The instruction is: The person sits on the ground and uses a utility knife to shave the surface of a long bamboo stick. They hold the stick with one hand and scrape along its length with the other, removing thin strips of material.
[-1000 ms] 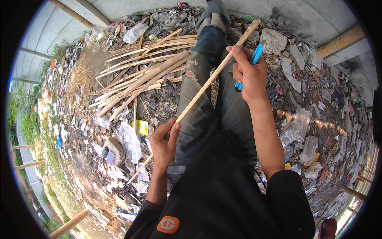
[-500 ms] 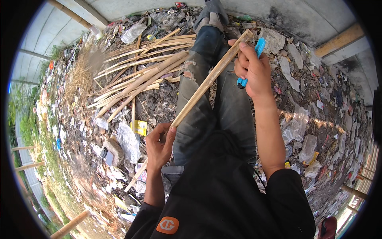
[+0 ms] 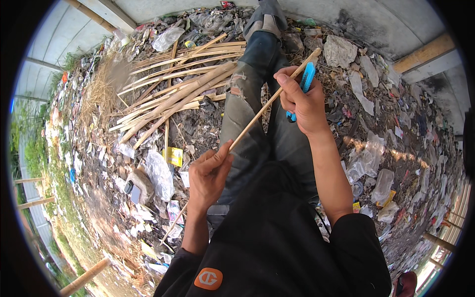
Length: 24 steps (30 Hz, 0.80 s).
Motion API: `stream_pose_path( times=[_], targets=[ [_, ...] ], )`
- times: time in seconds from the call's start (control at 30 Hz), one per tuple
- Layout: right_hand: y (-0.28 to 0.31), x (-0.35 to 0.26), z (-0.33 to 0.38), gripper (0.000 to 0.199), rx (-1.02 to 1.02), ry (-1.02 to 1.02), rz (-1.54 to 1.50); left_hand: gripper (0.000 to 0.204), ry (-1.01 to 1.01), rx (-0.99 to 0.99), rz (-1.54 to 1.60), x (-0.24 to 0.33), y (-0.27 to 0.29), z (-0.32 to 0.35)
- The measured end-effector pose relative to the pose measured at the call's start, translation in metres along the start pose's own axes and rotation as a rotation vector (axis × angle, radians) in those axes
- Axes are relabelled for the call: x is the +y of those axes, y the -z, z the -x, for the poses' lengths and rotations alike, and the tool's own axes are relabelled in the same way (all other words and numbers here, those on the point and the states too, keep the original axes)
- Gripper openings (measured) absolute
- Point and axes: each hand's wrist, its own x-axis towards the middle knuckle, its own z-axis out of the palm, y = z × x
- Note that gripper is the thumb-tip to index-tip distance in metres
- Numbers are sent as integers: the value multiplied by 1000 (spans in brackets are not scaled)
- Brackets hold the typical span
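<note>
Bamboo strips (image 3: pixel 178 94) heaped beyond held stick (image 3: pixel 257 116)

A loose heap of long pale split bamboo strips (image 3: pixel 173 91) lies on ground strewn with litter. Just beside it, toward the left, sits a clump of dry yellow straw (image 3: pixel 101 89). Nearby lie a small flat yellow packet (image 3: pixel 174 156), a crumpled clear plastic bag (image 3: pixel 159 173) and a rounded grey stone (image 3: pixel 141 182). 1 thick bamboo pole (image 3: pixel 85 277) crosses the lower left
</note>
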Motion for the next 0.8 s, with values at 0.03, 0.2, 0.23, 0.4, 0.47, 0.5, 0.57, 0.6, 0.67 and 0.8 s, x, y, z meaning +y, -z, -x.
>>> stream_pose_path(
  times=[0.03, 0.2, 0.23, 0.4, 0.47, 0.5, 0.57, 0.6, 0.67, 0.8],
  targets=[
    [-1, 0, 1, 18, -28, -14, 6, 33, 7, 4, -7, 0, 0, 0],
    [-9, 2, 14, 20, -175, 7, 143, 37, 170, -79, 306, 4, 3, 1],
    [-9, 16, 14, 22, -236, 103, 176, 39, 243, -109, 392, 5, 3, 1],
    [-23, 12, 27, 28, -449, -10, 418, 41, 403, -158, 449, 4, 1, 4],
    [-29, 8, 34, 31, -344, 18, 596, 41, 406, -106, 436, 10, 2, 2],
    [-31, 7, 37, 33, -296, 55, 675, 41, 367, -63, 424, 12, 1, 0],
    [-31, 9, 43, 39, -256, 110, 790, 42, 275, 18, 410, 6, -2, 0],
    [-28, 12, 46, 43, -264, 128, 827, 42, 290, 10, 393, 7, -1, -1],
    [-30, 15, 57, 49, -330, 133, 946, 43, 319, -11, 361, 10, 1, -4],
    [-32, 16, 64, 55, -414, 118, 1142, 43, 295, -24, 314, 5, -1, -3]
  ],
)
